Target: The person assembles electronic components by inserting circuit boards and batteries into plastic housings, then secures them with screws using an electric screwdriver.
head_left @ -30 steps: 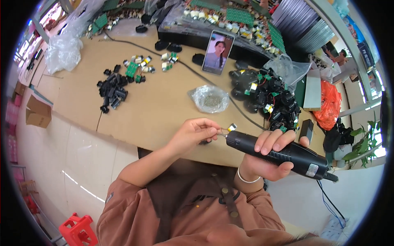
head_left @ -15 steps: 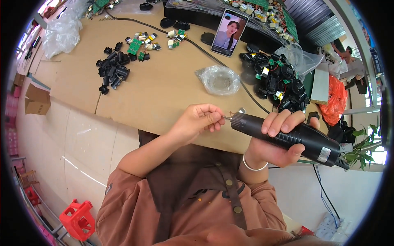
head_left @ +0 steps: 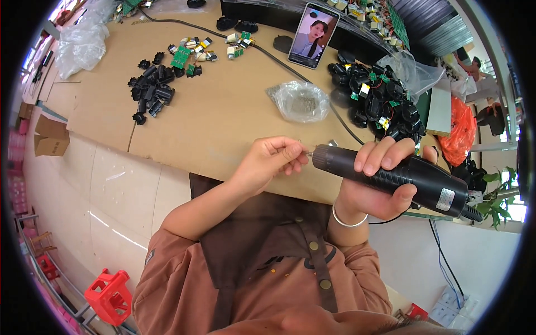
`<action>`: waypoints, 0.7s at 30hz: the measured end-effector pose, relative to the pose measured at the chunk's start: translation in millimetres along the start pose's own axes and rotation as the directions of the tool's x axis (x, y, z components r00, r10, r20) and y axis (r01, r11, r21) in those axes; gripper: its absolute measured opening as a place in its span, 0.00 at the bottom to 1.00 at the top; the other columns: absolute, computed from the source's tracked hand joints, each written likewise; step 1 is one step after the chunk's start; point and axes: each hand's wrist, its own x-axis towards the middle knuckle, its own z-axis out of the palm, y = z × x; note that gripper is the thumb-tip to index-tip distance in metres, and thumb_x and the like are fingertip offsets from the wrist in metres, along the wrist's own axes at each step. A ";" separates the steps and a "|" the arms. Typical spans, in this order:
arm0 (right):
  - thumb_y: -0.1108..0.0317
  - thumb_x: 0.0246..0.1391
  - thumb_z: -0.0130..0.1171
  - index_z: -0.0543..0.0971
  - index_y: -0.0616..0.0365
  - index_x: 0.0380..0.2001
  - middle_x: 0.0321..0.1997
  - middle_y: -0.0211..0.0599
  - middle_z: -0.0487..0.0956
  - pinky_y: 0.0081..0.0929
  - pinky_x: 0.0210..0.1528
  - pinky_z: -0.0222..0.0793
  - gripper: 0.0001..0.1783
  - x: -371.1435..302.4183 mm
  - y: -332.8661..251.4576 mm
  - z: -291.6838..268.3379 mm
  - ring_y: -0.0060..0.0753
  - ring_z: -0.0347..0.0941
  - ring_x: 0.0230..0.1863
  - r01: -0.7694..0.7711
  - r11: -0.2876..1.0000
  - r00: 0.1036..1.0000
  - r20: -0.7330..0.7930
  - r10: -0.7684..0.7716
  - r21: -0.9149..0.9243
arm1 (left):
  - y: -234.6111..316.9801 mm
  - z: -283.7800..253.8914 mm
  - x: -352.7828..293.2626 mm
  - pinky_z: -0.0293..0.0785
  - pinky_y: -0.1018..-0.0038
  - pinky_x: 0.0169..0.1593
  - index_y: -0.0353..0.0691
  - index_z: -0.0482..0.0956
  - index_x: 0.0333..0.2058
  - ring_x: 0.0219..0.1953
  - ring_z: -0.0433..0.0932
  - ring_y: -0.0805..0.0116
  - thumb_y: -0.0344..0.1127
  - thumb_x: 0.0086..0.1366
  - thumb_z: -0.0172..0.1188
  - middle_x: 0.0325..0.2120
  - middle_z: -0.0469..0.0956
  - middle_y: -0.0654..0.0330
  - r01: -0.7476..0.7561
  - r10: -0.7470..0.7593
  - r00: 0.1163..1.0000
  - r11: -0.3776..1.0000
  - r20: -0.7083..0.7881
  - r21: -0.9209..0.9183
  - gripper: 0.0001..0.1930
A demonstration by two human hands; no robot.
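Observation:
My right hand (head_left: 385,173) is wrapped round a black electric screwdriver (head_left: 340,160), held level above the near edge of the table with its tip toward the left. At that tip my left hand (head_left: 276,157) is closed in a pinch, thumb against forefinger. What it pinches is too small to make out; a thin bit shows between the fingers and the tool's nose. Just beyond lies a clear plastic bag (head_left: 301,101) with small metal pieces in it. A small metallic piece (head_left: 333,143) rests behind the screwdriver's nose.
Black plastic parts (head_left: 151,89) and green circuit boards with batteries (head_left: 181,57) lie far left on the cardboard-covered table (head_left: 212,120). A heap of black housings with boards (head_left: 385,103) stands right. A phone (head_left: 314,36) leans upright behind, and a black cable (head_left: 273,56) crosses the table.
Both hands keep their hold at the screwdriver's tip. The screwdriver's rear end has dipped slightly to the right. The view has shifted a little.

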 end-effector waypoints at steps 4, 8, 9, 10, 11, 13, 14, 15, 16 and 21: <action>0.56 0.50 0.60 0.57 0.49 0.55 0.29 0.36 0.65 0.30 0.23 0.68 0.33 6.3 0.0 -5.0 0.32 0.66 0.23 0.003 0.999 0.999 0.032 -0.002 -0.036 | 8.3 -4.6 3.6 0.69 0.81 0.32 0.35 0.76 0.41 0.33 0.74 0.74 0.38 0.65 0.52 0.35 0.76 0.60 0.007 0.007 0.996 0.987 -0.085 0.161 0.13; 0.61 0.45 0.66 0.58 0.50 0.54 0.28 0.37 0.68 0.30 0.25 0.69 0.36 8.7 6.6 -6.3 0.32 0.68 0.24 -0.159 0.987 0.987 -0.017 0.158 -0.040 | 4.5 -22.8 -4.5 0.71 0.76 0.36 0.42 0.78 0.40 0.38 0.74 0.67 0.35 0.58 0.59 0.44 0.72 0.56 -0.228 0.521 0.853 0.427 -0.032 0.875 0.11; 0.64 0.42 0.68 0.59 0.52 0.53 0.28 0.37 0.69 0.31 0.26 0.70 0.37 6.9 12.8 -7.2 0.31 0.68 0.23 -0.215 0.977 0.975 -0.052 0.215 0.002 | -6.7 -23.2 -8.2 0.71 0.74 0.37 0.42 0.79 0.39 0.39 0.74 0.64 0.34 0.56 0.61 0.43 0.72 0.56 -0.257 0.546 0.835 0.280 0.067 0.925 0.11; 0.65 0.43 0.67 0.58 0.53 0.53 0.28 0.37 0.69 0.31 0.27 0.71 0.36 3.7 19.7 -7.1 0.30 0.68 0.23 -0.228 0.973 0.972 -0.058 0.227 -0.021 | -13.9 -21.6 -10.2 0.72 0.71 0.38 0.42 0.79 0.37 0.39 0.74 0.60 0.32 0.53 0.62 0.42 0.73 0.56 -0.284 0.552 0.816 0.127 0.170 0.950 0.11; 0.65 0.44 0.67 0.58 0.54 0.53 0.27 0.37 0.69 0.30 0.27 0.71 0.36 0.9 24.8 -7.2 0.29 0.68 0.23 -0.237 0.969 0.971 -0.052 0.234 -0.065 | -15.8 -17.7 -10.0 0.73 0.72 0.35 0.41 0.79 0.35 0.35 0.74 0.62 0.29 0.49 0.65 0.41 0.73 0.56 -0.306 0.568 0.793 0.057 0.222 0.950 0.12; 0.62 0.47 0.64 0.59 0.54 0.53 0.27 0.37 0.69 0.28 0.23 0.68 0.33 -4.5 34.4 -13.2 0.28 0.66 0.21 -0.225 0.956 0.973 0.003 0.229 -0.188 | -20.8 -16.4 -12.2 0.73 0.72 0.34 0.41 0.79 0.34 0.34 0.74 0.63 0.29 0.48 0.65 0.41 0.73 0.56 -0.289 0.536 0.816 0.056 0.215 0.956 0.12; 0.62 0.47 0.64 0.59 0.54 0.53 0.27 0.37 0.69 0.28 0.23 0.68 0.33 -6.0 37.3 -15.2 0.28 0.66 0.21 -0.228 0.955 0.973 0.003 0.233 -0.188 | -22.2 -17.1 -12.0 0.73 0.71 0.34 0.42 0.79 0.34 0.33 0.73 0.63 0.29 0.48 0.65 0.41 0.73 0.56 -0.270 0.506 0.838 0.055 0.206 0.961 0.12; 0.62 0.47 0.64 0.59 0.53 0.53 0.27 0.37 0.69 0.28 0.23 0.68 0.33 -7.8 39.4 -16.5 0.28 0.66 0.21 -0.251 0.950 0.967 -0.002 0.255 -0.184 | -21.6 -18.4 -10.6 0.72 0.71 0.33 0.41 0.79 0.33 0.32 0.73 0.63 0.28 0.48 0.65 0.41 0.72 0.55 -0.288 0.501 0.838 0.068 0.216 0.955 0.11; 0.62 0.47 0.64 0.60 0.53 0.53 0.27 0.37 0.69 0.28 0.23 0.68 0.33 -9.9 40.0 -17.4 0.28 0.66 0.21 -0.277 0.944 0.960 -0.008 0.281 -0.180 | -21.2 -18.2 -9.8 0.72 0.71 0.33 0.41 0.79 0.33 0.32 0.73 0.63 0.28 0.48 0.65 0.41 0.72 0.55 -0.284 0.499 0.841 0.075 0.211 0.956 0.11; 0.62 0.46 0.65 0.60 0.51 0.51 0.26 0.36 0.69 0.27 0.22 0.67 0.32 -13.8 47.3 -19.1 0.27 0.65 0.20 -0.309 0.933 0.950 -0.013 0.312 -0.183 | -18.5 -17.4 -6.7 0.72 0.71 0.32 0.38 0.78 0.32 0.34 0.72 0.58 0.25 0.48 0.64 0.39 0.71 0.52 -0.311 0.485 0.843 0.087 0.232 0.946 0.10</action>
